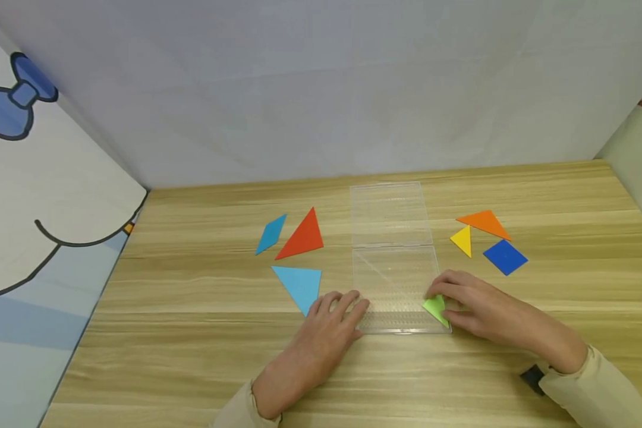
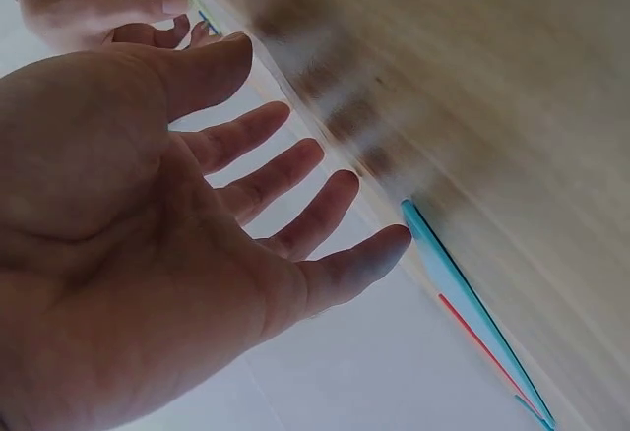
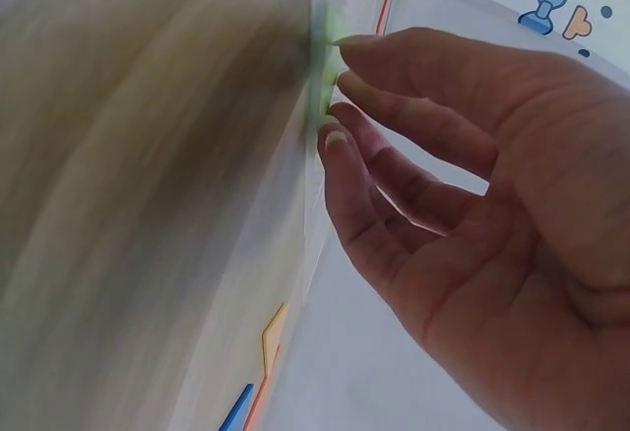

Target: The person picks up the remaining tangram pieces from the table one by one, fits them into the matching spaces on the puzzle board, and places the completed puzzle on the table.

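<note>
A clear plastic case (image 1: 390, 270) lies unfolded on the table, with a diagonal line across its near half. At that half's near right corner, my right hand (image 1: 478, 303) holds a light green triangle (image 1: 435, 308) between thumb and fingertips. The right wrist view shows the fingertips on the blurred green triangle (image 3: 330, 57). My left hand (image 1: 326, 333) rests with spread, relaxed fingers at the case's left edge. A light blue triangle (image 1: 302, 285) lies beside those fingers, partly covered by them. In the left wrist view the palm of the left hand (image 2: 217, 215) holds nothing.
Left of the case lie a red triangle (image 1: 305, 236) and a blue parallelogram (image 1: 271, 234). On the right are an orange triangle (image 1: 488, 223), a yellow triangle (image 1: 463, 240) and a dark blue square (image 1: 505, 257). A pale cloth wall (image 1: 321, 95) stands behind the table.
</note>
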The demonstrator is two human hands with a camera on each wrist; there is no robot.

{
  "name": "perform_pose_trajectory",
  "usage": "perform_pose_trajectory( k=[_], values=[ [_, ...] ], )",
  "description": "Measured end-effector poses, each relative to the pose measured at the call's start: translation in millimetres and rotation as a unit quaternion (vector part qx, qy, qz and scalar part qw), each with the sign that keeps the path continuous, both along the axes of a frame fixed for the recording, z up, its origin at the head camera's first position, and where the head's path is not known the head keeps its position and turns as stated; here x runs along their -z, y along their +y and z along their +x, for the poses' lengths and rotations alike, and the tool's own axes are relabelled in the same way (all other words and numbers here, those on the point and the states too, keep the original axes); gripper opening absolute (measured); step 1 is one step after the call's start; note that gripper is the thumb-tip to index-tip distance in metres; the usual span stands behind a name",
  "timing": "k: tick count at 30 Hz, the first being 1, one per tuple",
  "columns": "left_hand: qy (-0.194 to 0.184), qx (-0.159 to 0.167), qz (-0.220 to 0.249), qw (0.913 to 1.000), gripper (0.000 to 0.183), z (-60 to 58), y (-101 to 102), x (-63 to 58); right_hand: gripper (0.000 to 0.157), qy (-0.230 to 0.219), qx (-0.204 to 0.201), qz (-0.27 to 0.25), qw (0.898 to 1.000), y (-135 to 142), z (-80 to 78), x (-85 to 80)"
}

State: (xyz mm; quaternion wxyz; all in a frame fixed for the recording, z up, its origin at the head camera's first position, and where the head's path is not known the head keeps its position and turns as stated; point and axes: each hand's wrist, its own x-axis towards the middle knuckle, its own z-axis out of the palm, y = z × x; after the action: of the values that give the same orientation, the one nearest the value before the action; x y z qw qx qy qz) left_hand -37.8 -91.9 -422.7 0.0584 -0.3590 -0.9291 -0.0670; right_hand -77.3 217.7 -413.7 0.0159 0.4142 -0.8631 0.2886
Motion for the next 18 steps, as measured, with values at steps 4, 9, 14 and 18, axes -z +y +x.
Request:
perform_pose_trajectory(
  k=[4, 9, 14, 18],
  values=[
    [0.01, 0.002, 0.015, 0.9998, 0.051, -1.7, -0.1, 0.5, 0.037, -0.008, 0.0, 0.004, 1.0, 1.1, -0.1, -0.9],
    [-0.001, 0.0, 0.016, 0.9999, 0.05, -2.9, 0.2, -0.9, 0.036, -0.018, 0.002, 0.009, 1.0, 1.8, -0.1, -2.8],
    [-0.011, -0.001, 0.006, 0.9999, 0.048, -3.6, 0.6, -3.4, 0.034, -0.028, 0.002, 0.016, 0.999, 3.8, -0.5, -3.5],
    [-0.015, 0.0, 0.003, 0.9999, 0.048, -4.3, 1.3, -6.2, 0.034, -0.025, -0.003, 0.012, 1.0, 6.8, -2.0, -3.4]
  ],
)
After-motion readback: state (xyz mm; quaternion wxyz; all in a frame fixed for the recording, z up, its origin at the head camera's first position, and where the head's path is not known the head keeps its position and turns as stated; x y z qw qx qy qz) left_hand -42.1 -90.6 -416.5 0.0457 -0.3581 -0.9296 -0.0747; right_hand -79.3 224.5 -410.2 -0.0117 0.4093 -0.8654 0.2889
